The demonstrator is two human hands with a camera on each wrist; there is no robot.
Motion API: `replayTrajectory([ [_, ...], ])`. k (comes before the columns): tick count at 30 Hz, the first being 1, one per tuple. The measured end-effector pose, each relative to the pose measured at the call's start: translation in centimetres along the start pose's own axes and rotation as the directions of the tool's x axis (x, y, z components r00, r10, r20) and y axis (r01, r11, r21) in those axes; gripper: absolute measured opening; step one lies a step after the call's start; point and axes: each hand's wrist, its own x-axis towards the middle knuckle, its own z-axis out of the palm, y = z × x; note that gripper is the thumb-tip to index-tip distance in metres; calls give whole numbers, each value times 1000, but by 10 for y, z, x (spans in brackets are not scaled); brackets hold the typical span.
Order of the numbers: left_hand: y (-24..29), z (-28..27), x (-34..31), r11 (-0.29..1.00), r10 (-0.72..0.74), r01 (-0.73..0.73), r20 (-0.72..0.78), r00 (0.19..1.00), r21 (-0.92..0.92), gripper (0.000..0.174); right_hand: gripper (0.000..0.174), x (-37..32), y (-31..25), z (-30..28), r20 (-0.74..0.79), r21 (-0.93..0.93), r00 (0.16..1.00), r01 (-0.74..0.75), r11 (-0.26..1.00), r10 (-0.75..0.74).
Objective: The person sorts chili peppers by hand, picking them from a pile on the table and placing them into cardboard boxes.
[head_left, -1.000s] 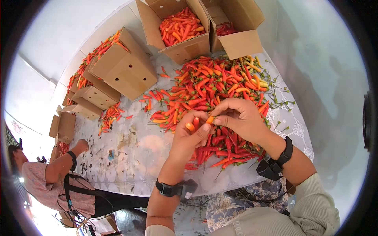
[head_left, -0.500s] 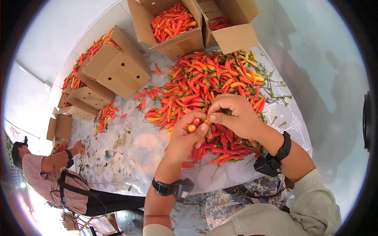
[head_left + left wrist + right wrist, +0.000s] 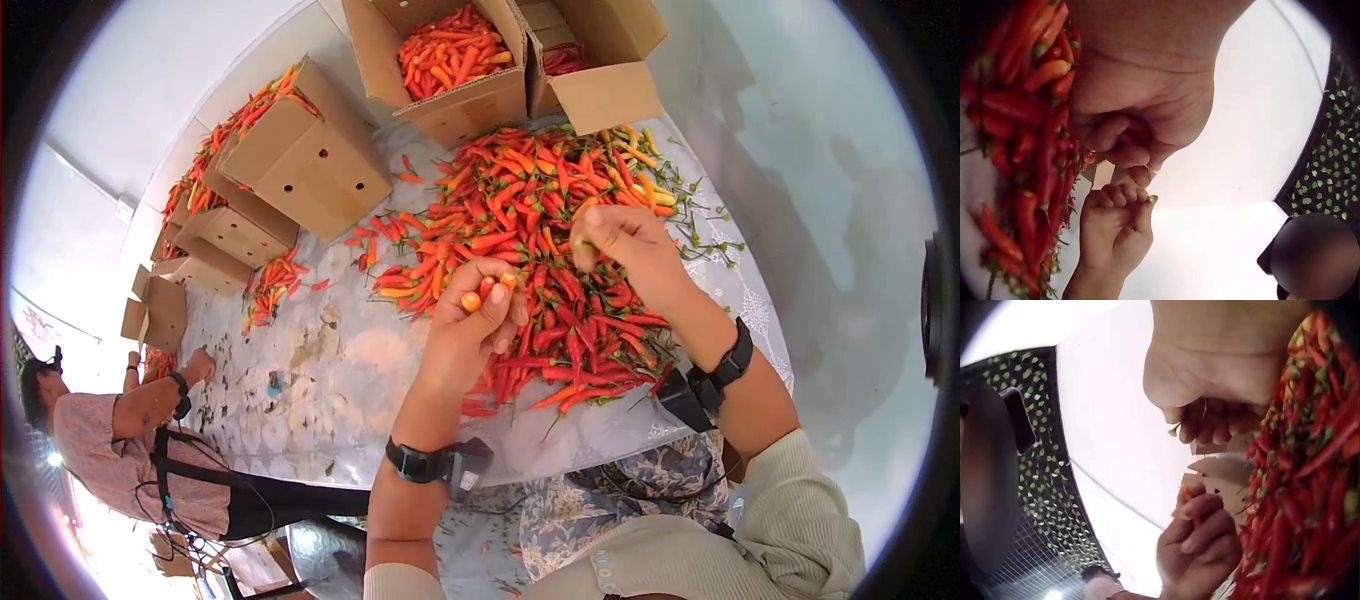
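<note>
Just parted, we note: left hand (image 3: 462, 335) clamped on peppers (image 3: 487, 288), right hand (image 3: 645, 262) pinching stem (image 3: 1174, 430); one likely destemmed.

Pale walls (image 3: 830, 200) rise beside a large, whitish table (image 3: 370, 425) with snowflake-like patterning.

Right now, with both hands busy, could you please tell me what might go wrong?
The left hand holds several peppers at once, so one might slip into the pile below. The right hand pinches a green stem over the pile, so it could fall in too. Loose stems lie beside the pile and might get mixed in.
</note>
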Motion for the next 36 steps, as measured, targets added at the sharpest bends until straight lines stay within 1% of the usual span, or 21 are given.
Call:
replayTrajectory([
  [1, 1, 1, 0, 1000, -7, 7, -19, 1000, 21, 16, 55, 2, -3, -6, 25, -78, 999, 24, 997, -22],
  [3, 4, 5, 0, 998, -21, 24, -53, 998, 63, 15, 57, 4, -5, -11, -103, -311, 994, -1, 951, -33],
  [4, 4, 6, 1, 999, -21, 23, -48, 999, 40, 16, 59, 6, -6, -14, -167, -419, 985, -26, 908, -49],
  [5, 4, 5, 2, 1000, -22, 22, -43, 999, 17, 17, 47, 7, -7, -22, -246, -563, 969, -131, 816, -15],
  [6, 4, 4, 2, 1000, -23, 22, -40, 999, -6, 18, 40, 9, -3, -29, -295, -657, 948, -108, 746, -122],
  [8, 2, -4, 3, 999, -11, 12, 4, 1000, -39, 18, 28, 12, 12, -39, -343, -816, 873, -94, 571, -347],
  [9, 1, -5, 3, 998, -4, 6, 27, 1000, -56, 19, 14, 12, 11, -40, -353, -790, 875, -90, 607, -330],
  [12, 2, 2, 2, 999, -8, 7, -23, 1000, -45, 19, 12, 12, 27, -53, -121, -932, 933, 10, 362, -338],
  [15, 1, 7, 2, 998, 37, -39, -47, 998, -42, 20, 12, 11, 36, -50, -174, -912, 964, -80, 402, -203],
  [18, 2, 3, 1, 994, 23, -24, -10, 1000, -106, 17, 13, 11, 28, -48, -180, -895, 967, -84, 439, -181],
  [21, 1, 1, 1, 1000, 20, -20, -25, 999, 10, 15, 11, 14, 25, -32, -230, -754, 928, 22, 657, -294],
  [22, 1, 1, 1, 999, 26, -24, -59, 998, 29, 17, 10, 14, 23, -25, -245, -599, 950, 9, 801, -194],
  [23, 1, 2, 0, 999, 31, -26, -93, 995, 48, 21, 10, 12, 20, -17, -239, -417, 967, -18, 909, -90],
  [24, 1, 3, 0, 997, 34, -26, -127, 991, 69, 24, 10, 9, 17, -9, -212, -217, 977, -59, 974, 12],
  [25, 0, 5, 0, 992, 82, -67, -134, 988, 111, 26, 9, 6, 16, 0, -166, -225, 985, -81, 971, 44],
  [27, -3, 7, 2, 970, 173, -144, -139, 975, 197, 28, 10, -3, 8, 16, -34, -237, 999, -26, 971, 19],
  [31, -9, 4, 3, 958, 160, -115, -160, 974, 261, 26, 9, -15, 10, 34, 122, -37, 987, -102, 994, 105],
  [33, -10, 4, 2, 956, 153, -97, -189, 970, 278, 23, 11, -15, 7, 32, 135, -114, 986, -87, 990, 102],
  [34, -8, 5, 1, 968, 127, -81, -185, 975, 238, 21, 12, -14, 5, 30, 142, -152, 985, -79, 985, 101],
  [36, -2, 5, -1, 986, 77, -48, -178, 981, 160, 19, 16, -10, -1, 26, -35, -325, 999, 3, 946, -15],
])
